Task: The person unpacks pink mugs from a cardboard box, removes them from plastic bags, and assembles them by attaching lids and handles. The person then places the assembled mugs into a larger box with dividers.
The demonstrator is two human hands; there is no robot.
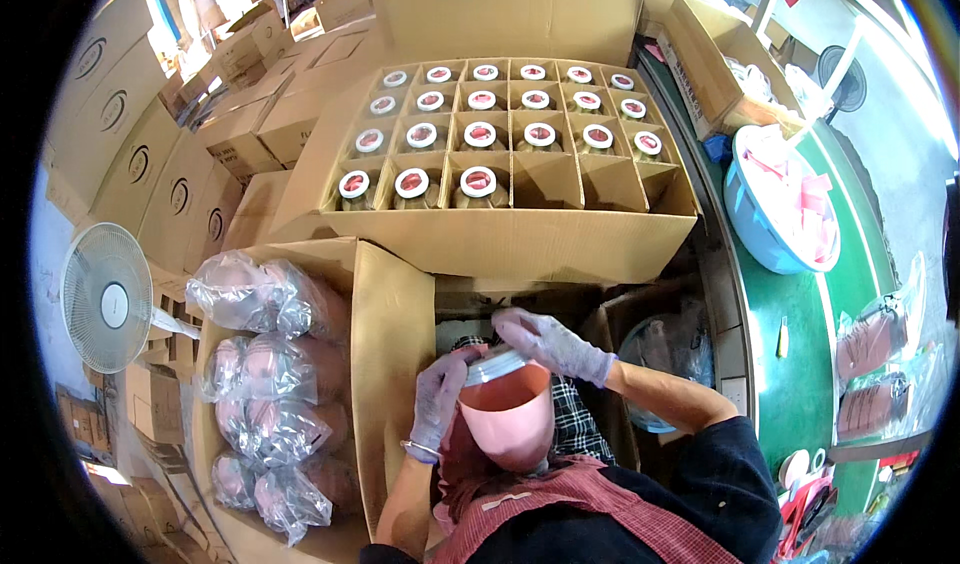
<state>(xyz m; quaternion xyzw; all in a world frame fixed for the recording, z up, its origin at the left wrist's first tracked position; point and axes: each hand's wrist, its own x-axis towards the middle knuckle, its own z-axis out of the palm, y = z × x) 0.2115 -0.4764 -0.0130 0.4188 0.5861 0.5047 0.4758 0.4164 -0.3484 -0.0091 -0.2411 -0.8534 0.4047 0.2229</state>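
A pink, cup-shaped vessel (512, 426) stands tilted in front of my apron, its wide mouth facing up and away from me. A silvery, round, lid-like piece (496, 367) lies over the far side of its mouth. My left hand (438, 402), in a pale purple-grey glove, is closed at the vessel's left rim, next to that piece. In a matching glove, my right hand (560, 348) comes over from the right and curls onto the silvery piece; its fingertips are partly hidden. The pink inside of the vessel shows between the two hands.
A divided carton (560, 239) ahead holds jars with white-rimmed lids. Left stands an open box (393, 364) with pink items in clear bags (285, 404). On the right, a green table (790, 334) bears a blue basin (757, 226) of pink pieces. A fan (108, 299) stands far left.
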